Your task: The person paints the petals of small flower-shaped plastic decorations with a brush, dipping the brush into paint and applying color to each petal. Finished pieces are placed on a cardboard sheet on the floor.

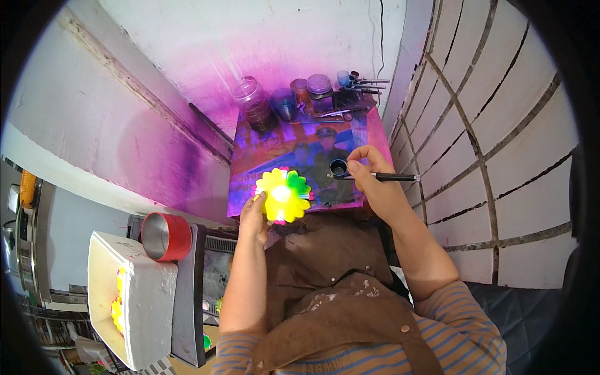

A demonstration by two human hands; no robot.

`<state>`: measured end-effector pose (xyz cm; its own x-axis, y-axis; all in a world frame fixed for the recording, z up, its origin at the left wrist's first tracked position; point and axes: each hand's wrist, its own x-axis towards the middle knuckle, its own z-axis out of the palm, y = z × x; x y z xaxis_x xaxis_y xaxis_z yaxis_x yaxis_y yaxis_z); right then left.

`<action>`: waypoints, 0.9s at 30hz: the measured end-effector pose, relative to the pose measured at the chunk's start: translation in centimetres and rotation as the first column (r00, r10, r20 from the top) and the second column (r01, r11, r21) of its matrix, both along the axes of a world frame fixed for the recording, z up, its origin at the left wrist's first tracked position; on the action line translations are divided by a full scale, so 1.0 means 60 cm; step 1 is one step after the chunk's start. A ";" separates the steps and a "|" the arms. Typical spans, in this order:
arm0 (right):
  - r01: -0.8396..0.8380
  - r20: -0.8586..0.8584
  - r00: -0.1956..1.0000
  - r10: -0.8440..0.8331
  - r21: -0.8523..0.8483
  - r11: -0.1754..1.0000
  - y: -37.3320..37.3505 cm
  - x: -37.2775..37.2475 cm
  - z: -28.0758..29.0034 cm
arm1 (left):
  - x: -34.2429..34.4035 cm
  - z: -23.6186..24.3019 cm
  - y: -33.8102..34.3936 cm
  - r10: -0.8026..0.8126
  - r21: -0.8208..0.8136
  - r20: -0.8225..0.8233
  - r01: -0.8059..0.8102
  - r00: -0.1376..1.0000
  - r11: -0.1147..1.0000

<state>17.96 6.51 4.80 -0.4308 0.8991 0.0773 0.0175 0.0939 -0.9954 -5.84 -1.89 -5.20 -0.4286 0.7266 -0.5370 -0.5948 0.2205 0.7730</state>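
The flower (283, 195) sits in the left hand (254, 219), with the airbrush (369, 175) at its 3 o'clock in the right hand (374, 178); jars (284, 100) stand at 12 o'clock on the board (250, 187), the cup (165, 236) at 8 o'clock

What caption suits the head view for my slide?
Left hand holds a yellow flower; right hand aims an airbrush.
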 end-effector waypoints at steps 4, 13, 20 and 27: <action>0.003 0.055 0.998 -0.003 0.000 1.000 -0.004 -0.001 -0.009 | -0.008 -0.002 -0.022 -0.309 -0.093 -0.040 0.304 0.950 0.948; -0.006 0.083 0.997 0.004 0.014 1.000 -0.018 -0.006 0.001 | 0.036 0.021 -0.044 0.009 0.218 -0.282 0.055 0.959 0.974; -0.024 -0.012 1.000 0.024 -0.019 1.000 -0.015 -0.010 -0.007 | 0.038 0.039 -0.048 0.097 0.253 -0.321 -0.013 0.942 0.967; -0.025 -0.010 1.000 0.025 -0.004 1.000 -0.023 -0.008 -0.008 | 0.044 0.042 -0.048 0.148 0.269 -0.307 -0.064 0.940 0.961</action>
<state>17.47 5.13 4.34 -0.4526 0.8883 0.0779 0.0051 0.0900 -0.9959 -3.23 -4.79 -2.69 -0.6291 0.7600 -0.1633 -0.3145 -0.0568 0.9476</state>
